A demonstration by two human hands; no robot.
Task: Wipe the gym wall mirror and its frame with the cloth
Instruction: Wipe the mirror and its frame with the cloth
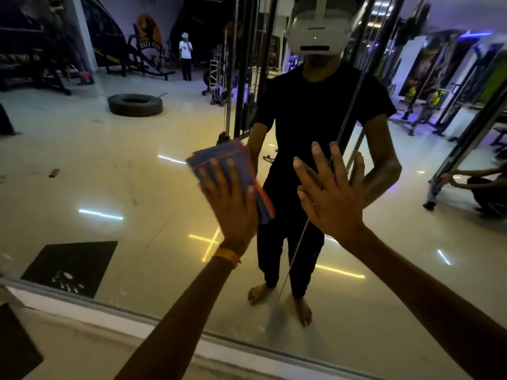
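The wall mirror (pixel 115 149) fills most of the head view, and its pale lower frame (pixel 170 323) runs diagonally across the bottom. A folded blue cloth with red edging (pixel 241 163) lies flat against the glass. My left hand (pixel 233 204) presses on the cloth with straight, spread fingers. My right hand (pixel 329 196) lies flat on the bare glass to the right of the cloth, fingers spread, beside a thin vertical seam (pixel 315 204) in the mirror.
The glass reflects a person in black, a gym floor with a tyre (pixel 135 105), weight machines and other people. Below the frame is a pale ledge or floor strip (pixel 90 349), with a dark mat corner (pixel 16 344) at the bottom left.
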